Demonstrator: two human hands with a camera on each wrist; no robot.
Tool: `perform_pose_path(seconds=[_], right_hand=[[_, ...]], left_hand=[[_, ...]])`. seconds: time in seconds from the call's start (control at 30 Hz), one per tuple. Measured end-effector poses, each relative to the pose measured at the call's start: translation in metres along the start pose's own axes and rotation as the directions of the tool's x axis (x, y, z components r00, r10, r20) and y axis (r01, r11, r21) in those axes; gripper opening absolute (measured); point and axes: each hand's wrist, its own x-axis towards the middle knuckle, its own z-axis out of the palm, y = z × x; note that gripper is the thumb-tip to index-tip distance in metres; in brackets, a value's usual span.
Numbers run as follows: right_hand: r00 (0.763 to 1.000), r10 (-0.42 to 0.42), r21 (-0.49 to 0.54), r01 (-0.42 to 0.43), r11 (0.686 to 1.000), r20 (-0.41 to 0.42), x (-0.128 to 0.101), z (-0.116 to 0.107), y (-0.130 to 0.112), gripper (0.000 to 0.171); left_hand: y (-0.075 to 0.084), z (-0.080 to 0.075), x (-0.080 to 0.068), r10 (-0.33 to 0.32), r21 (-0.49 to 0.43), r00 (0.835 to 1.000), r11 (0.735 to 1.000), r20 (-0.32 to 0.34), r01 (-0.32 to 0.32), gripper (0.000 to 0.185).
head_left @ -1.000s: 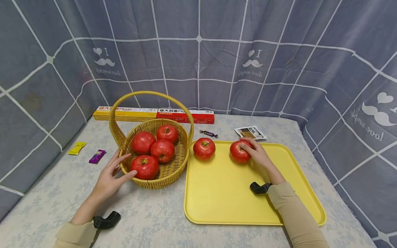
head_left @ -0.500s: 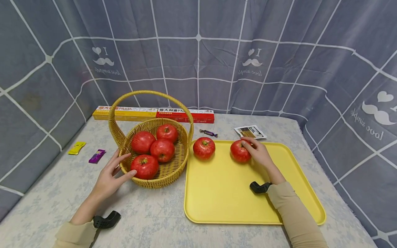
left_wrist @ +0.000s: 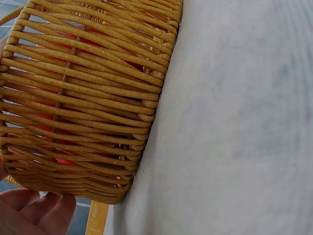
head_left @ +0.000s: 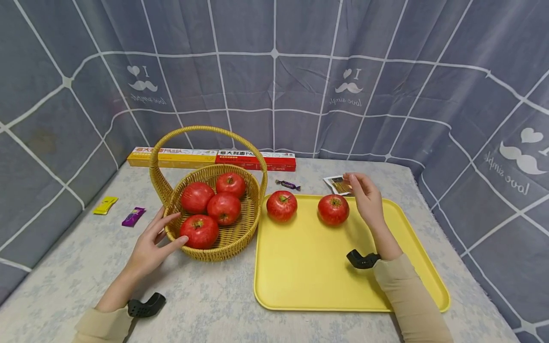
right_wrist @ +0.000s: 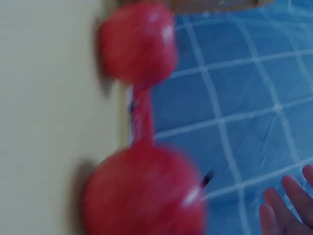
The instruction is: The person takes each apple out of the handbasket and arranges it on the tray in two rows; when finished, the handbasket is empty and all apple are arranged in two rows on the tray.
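My left hand (head_left: 150, 247) grips the near left rim of a yellow wicker basket (head_left: 233, 243), with thumb and index finger over the rim. In the left wrist view, other fingers (left_wrist: 58, 215) lie against the outside of the woven wall (left_wrist: 83, 107). Several red apples (head_left: 199, 232) sit inside the basket. My right hand (head_left: 366, 197) hovers over the far part of a yellow tray (head_left: 317, 271), fingers loose and holding nothing. Just left of it, a red apple (head_left: 333, 210) rests on the tray, and another apple (head_left: 281, 206) sits at the tray's far left corner.
A yellow pasta box (head_left: 171, 158) and a red pasta box (head_left: 274, 162) lie behind the basket. A dark wrapped candy (head_left: 288, 185) and a white packet (head_left: 336, 185) lie beyond the tray. Yellow (head_left: 105, 205) and purple (head_left: 134, 216) candies lie at left. A grey curtain (head_left: 240, 85) surrounds the table.
My right hand has let go of the right-hand apple on the tray and risen up and to the right, now partly covering the white packet. The left hand and basket stay put.
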Motion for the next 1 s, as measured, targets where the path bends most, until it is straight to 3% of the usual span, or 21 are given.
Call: perform_pose_path(seconds=[0.17, 0.33, 0.53, 0.63, 0.8, 1.0], right_hand=[[0.989, -0.124, 0.169, 0.11, 0.979, 0.075, -0.001, 0.02, -0.046, 0.028], [0.952, -0.252, 0.303, 0.192, 0.933, 0.174, 0.0, 0.054, -0.081, 0.03], [0.902, -0.32, 0.432, 0.175, 0.885, 0.29, -0.004, 0.111, -0.099, 0.043], [0.875, -0.321, 0.478, 0.122, 0.87, 0.361, -0.009, 0.138, -0.102, 0.037], [0.832, -0.252, 0.448, 0.004, 0.894, 0.494, -0.014, 0.175, -0.1, 0.025], [0.734, -0.177, 0.285, -0.024, 0.958, 0.656, -0.017, 0.204, -0.09, 0.032]], left_hand=[[-0.001, -0.001, 0.0, 0.001, 0.004, 1.0, 1.0, -0.003, -0.001, 0.06], [-0.001, -0.001, 0.0, 0.003, 0.002, 1.0, 1.0, -0.006, -0.003, 0.06], [-0.001, 0.0, 0.0, -0.005, -0.001, 1.0, 1.0, -0.006, 0.005, 0.06], [-0.002, 0.001, 0.0, -0.003, -0.002, 1.0, 1.0, -0.004, 0.003, 0.06], [-0.002, 0.0, 0.0, 0.008, 0.027, 1.0, 1.0, -0.009, -0.007, 0.059], [0.0, 0.0, 0.0, 0.01, 0.024, 1.0, 1.0, -0.009, -0.01, 0.059]])
